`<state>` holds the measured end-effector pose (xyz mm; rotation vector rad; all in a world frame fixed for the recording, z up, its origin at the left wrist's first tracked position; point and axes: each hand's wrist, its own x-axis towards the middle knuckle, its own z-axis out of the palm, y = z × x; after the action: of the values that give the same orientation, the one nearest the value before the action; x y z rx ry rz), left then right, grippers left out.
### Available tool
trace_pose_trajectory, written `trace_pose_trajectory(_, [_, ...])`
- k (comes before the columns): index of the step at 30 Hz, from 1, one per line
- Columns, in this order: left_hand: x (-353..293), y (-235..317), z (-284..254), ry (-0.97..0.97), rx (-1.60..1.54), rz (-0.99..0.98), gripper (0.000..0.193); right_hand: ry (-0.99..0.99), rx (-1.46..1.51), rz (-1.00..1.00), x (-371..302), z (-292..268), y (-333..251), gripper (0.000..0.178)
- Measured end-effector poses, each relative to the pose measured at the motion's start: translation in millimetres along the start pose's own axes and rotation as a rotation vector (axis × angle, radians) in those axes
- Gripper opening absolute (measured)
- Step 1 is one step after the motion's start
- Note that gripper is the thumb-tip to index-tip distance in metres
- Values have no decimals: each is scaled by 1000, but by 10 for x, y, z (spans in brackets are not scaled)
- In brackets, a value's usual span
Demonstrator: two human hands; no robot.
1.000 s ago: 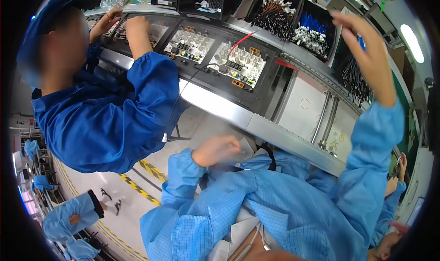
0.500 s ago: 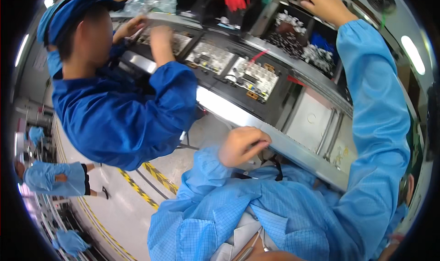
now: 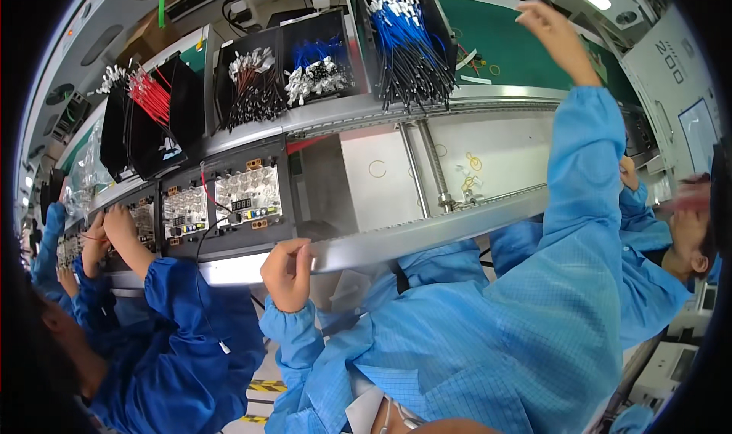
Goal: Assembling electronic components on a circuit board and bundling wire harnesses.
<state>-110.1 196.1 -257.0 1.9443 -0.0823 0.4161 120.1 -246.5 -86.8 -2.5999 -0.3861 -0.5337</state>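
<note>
My left hand (image 3: 288, 274) rests at the metal front rail (image 3: 427, 232) of the line, its fingers curled in and nothing visible in them. Beside it, a circuit board (image 3: 250, 196) with clear round parts and a small display sits in a black tray (image 3: 284, 224). A red wire and a black wire run over this board. My right arm is stretched far out, and my right hand (image 3: 560, 41) is above the green worktop (image 3: 496, 34) with its fingers extended and apart, apparently holding nothing. Left of that hand is a black bin of blue-and-black wires (image 3: 412, 49) with white connectors.
Further bins hold brown-and-black wires (image 3: 255, 87), blue wires with white plugs (image 3: 316, 72) and red wires (image 3: 149, 95). Yellow rubber bands (image 3: 473, 162) lie on the white panel beside a metal rod (image 3: 433, 160). A co-worker in dark blue (image 3: 179, 342) works at left; another person (image 3: 686, 236) is at right.
The view has swung to the right. My right hand now appears over the green worktop, its fingers straightened from a curl. My left hand is still by the rail, now nearer the boards.
</note>
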Motion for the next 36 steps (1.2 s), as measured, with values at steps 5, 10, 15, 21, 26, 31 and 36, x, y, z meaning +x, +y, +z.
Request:
trace_pose_trajectory(5, [-29,-150,112,-17,59,-126,7,40,-91,-132,-379,617,246,26])
trace_pose_trajectory(10, [16,-178,81,9,88,-104,27,329,452,-5,-693,916,-63,21])
trace_pose_trajectory(15, [-14,-223,55,-4,124,-118,32,-117,470,-60,-995,930,-71,14])
trace_pose_trajectory(21, [-25,-194,165,62,232,-24,29,-123,441,-101,-1294,890,334,26])
trace_pose_trajectory(26, [84,-171,340,165,442,217,22,388,495,19,-1715,684,962,70])
trace_pose_trajectory(31, [-34,-311,336,309,340,150,12,725,358,-145,-1659,663,1002,75])
trace_pose_trajectory(36, [67,-265,289,152,463,226,15,649,543,-477,-1792,502,1370,71])
